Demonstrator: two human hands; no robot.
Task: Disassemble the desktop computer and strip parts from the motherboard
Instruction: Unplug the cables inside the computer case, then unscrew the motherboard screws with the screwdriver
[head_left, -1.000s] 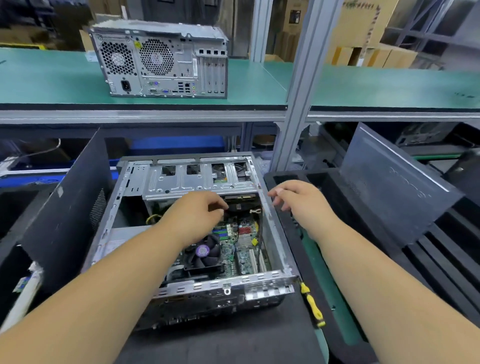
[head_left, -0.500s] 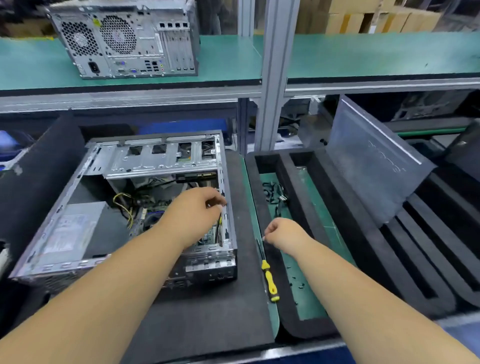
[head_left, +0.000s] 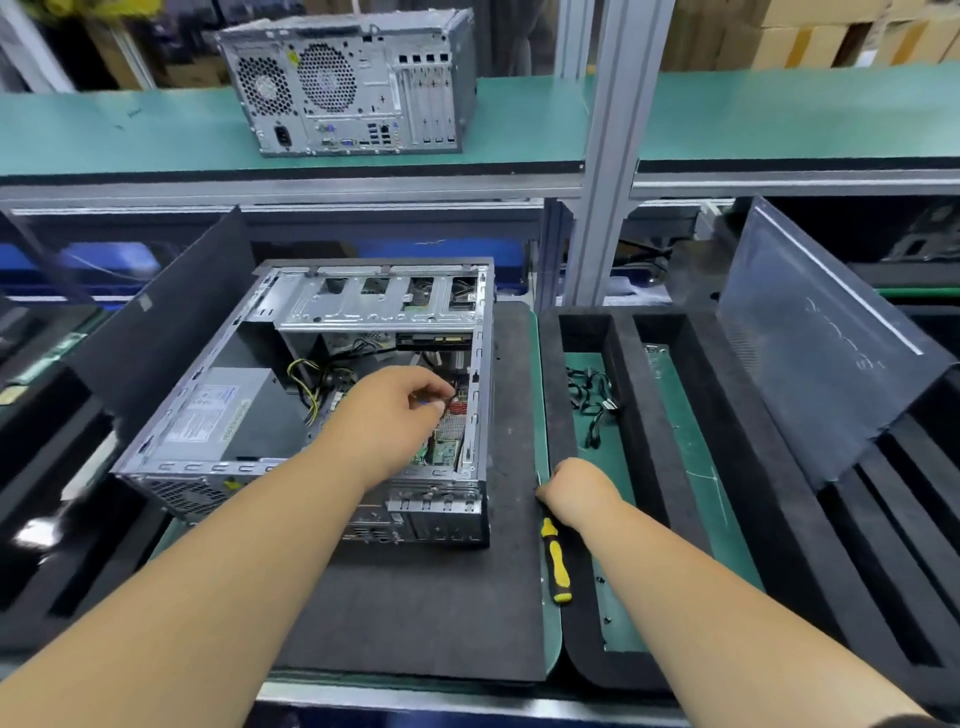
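Observation:
The open desktop case (head_left: 482, 364) lies on its side on a black mat (head_left: 415, 613). Inside are a grey power supply (head_left: 223, 415), a metal drive cage (head_left: 374, 301), yellow wires (head_left: 306, 384) and part of the motherboard (head_left: 447, 441). My left hand (head_left: 384, 415) reaches into the case over the motherboard, fingers curled, pinching a small blue part at its fingertips. My right hand (head_left: 576, 491) rests knuckles up to the right of the case, its fingers curled round the metal shaft of a yellow and black screwdriver (head_left: 557, 566) that lies on the green bench.
A black foam tray (head_left: 670, 415) on the right holds loose black cables (head_left: 592, 405); a grey side panel (head_left: 810, 353) leans in it. A black panel (head_left: 161, 338) stands left of the case. A second closed computer (head_left: 353, 83) sits on the upper green shelf.
My right hand left the case's right edge and came down onto the screwdriver. My left hand stayed inside the case. My view shifted, so the case now sits further left.

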